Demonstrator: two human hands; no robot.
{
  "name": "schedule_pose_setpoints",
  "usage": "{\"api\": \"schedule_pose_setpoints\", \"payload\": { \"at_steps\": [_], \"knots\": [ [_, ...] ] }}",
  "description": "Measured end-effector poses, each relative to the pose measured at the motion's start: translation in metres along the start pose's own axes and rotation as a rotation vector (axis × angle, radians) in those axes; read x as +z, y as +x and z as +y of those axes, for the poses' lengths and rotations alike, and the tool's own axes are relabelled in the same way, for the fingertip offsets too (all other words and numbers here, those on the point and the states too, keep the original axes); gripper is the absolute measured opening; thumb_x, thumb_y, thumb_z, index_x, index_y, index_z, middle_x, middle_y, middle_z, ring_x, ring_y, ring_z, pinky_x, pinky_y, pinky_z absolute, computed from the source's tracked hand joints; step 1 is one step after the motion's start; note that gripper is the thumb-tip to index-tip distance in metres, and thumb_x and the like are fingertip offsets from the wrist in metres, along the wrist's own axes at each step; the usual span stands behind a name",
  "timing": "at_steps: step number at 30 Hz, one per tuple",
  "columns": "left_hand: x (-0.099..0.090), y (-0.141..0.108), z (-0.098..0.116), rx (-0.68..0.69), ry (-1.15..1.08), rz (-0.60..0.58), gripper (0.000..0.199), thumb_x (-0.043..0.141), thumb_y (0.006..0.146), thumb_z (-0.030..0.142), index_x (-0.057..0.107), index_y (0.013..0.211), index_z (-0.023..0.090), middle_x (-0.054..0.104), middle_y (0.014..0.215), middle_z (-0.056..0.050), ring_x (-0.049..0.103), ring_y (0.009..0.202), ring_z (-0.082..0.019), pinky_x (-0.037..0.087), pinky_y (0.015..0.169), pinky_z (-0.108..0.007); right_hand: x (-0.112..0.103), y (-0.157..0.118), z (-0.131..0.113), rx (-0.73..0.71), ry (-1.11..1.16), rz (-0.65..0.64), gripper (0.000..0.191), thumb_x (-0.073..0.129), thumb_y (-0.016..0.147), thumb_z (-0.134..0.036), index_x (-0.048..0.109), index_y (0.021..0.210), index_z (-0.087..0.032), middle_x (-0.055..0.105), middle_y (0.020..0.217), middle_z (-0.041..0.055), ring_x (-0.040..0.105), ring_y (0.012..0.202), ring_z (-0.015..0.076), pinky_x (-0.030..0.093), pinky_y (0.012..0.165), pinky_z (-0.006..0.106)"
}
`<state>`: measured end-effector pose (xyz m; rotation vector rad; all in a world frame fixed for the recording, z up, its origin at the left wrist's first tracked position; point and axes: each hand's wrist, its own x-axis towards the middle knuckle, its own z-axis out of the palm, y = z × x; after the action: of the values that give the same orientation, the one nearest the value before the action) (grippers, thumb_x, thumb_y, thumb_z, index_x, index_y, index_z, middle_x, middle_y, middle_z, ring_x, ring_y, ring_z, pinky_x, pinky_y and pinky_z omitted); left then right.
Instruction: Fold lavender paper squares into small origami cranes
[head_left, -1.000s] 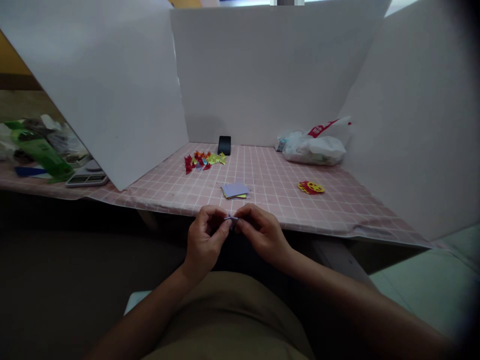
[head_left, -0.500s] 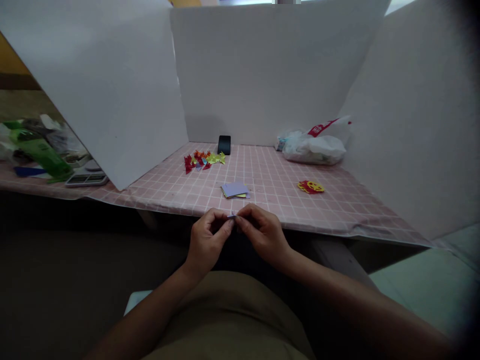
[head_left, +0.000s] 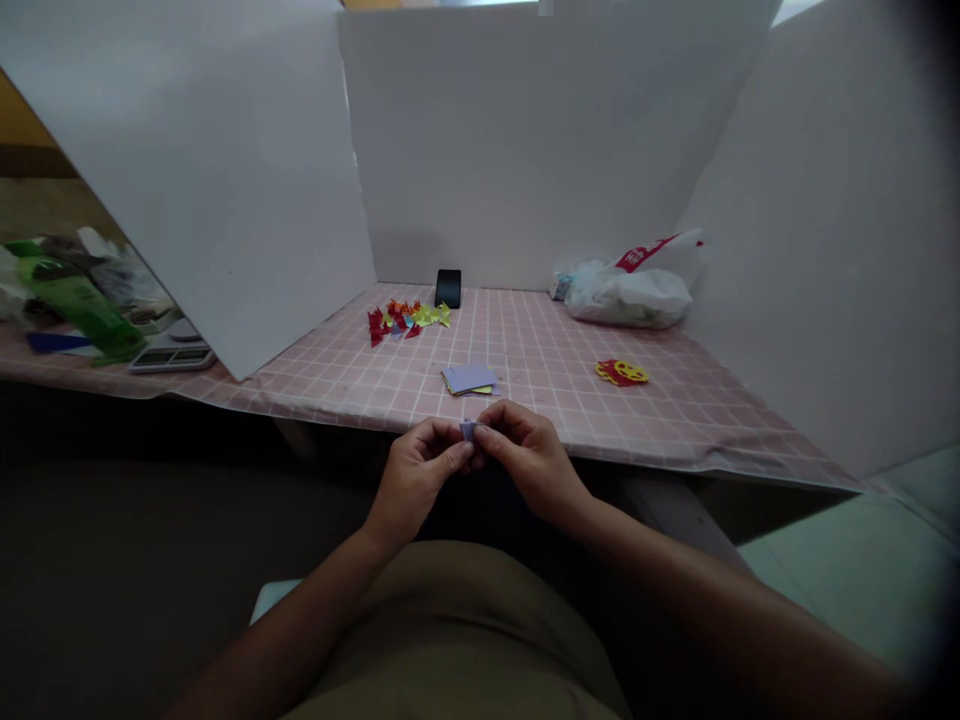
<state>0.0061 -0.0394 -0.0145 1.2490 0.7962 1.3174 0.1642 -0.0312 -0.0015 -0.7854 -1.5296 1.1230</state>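
Lilac paper, a small folded piece [head_left: 468, 430], sat pinched between our two hands just short of the table's near edge, at about six o'clock from the table's middle. Our left hand [head_left: 417, 478] closed on it from nine o'clock, thumb and forefinger narrowed onto its left end; our right hand [head_left: 529, 462] gripped it from three o'clock in the same fine pinch. The piece lay between the fingertips of both, so neither hand was nearer than the other. Its long axis seemed to run left to right, from one pinch to the other, though it was too small and too covered by fingers for us to read its folds.

Just beyond, at twelve o'clock from the hands, a short stack of paper squares [head_left: 469, 380] lay flat on the pink checked tablecloth [head_left: 555, 380], lilac on top with a yellow edge showing beneath. Further out at two o'clock rested a red and yellow cut-out [head_left: 622, 373]. At eleven o'clock a heap of small folded paper figures [head_left: 405, 320] in red, orange and yellow-green lay loose, with a dark phone [head_left: 448, 289] propped behind it. A crumpled white plastic bag [head_left: 628, 292] slumped at one o'clock, and matt white boards [head_left: 525, 140] walled the far sides.
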Motion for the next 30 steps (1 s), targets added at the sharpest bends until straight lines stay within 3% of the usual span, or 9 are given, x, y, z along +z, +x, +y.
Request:
{"api": "schedule_pose_setpoints", "payload": {
  "at_steps": [9, 21, 30],
  "knots": [
    [0.0004, -0.0049, 0.0054, 0.183, 0.218, 0.138, 0.011, 0.072, 0.083, 0.028, 0.069, 0.080, 0.017, 0.069, 0.071, 0.000, 0.063, 0.067, -0.014, 0.051, 0.066, -0.025, 0.0031, -0.0047, -0.0007, -0.211, -0.419, 0.030, 0.014, 0.060, 0.090, -0.019, 0.057, 0.076, -0.019, 0.058, 0.067, -0.0012, 0.053, 0.062, 0.0120, 0.041, 0.059, 0.026],
    [-0.0013, -0.0062, 0.0025, 0.441, 0.559, 0.221, 0.006, 0.068, 0.087, 0.021, 0.071, 0.082, 0.020, 0.070, 0.076, 0.000, 0.063, 0.068, -0.014, 0.049, 0.068, -0.024, -0.0001, -0.0060, 0.0002, -0.283, -0.361, -0.054, 0.018, 0.047, 0.101, -0.023, 0.059, 0.089, -0.020, 0.059, 0.072, 0.0000, 0.057, 0.066, 0.0131, 0.046, 0.064, 0.027],
    [-0.0031, -0.0071, 0.0049, 0.538, 0.579, 0.187, 0.008, 0.068, 0.088, 0.020, 0.070, 0.081, 0.021, 0.071, 0.076, 0.000, 0.064, 0.072, -0.015, 0.049, 0.070, -0.026, 0.0024, -0.0076, 0.0014, -0.359, -0.457, -0.025, 0.008, 0.057, 0.096, -0.020, 0.058, 0.087, -0.020, 0.061, 0.075, -0.0001, 0.057, 0.067, 0.0132, 0.045, 0.064, 0.027]
  ]
}}
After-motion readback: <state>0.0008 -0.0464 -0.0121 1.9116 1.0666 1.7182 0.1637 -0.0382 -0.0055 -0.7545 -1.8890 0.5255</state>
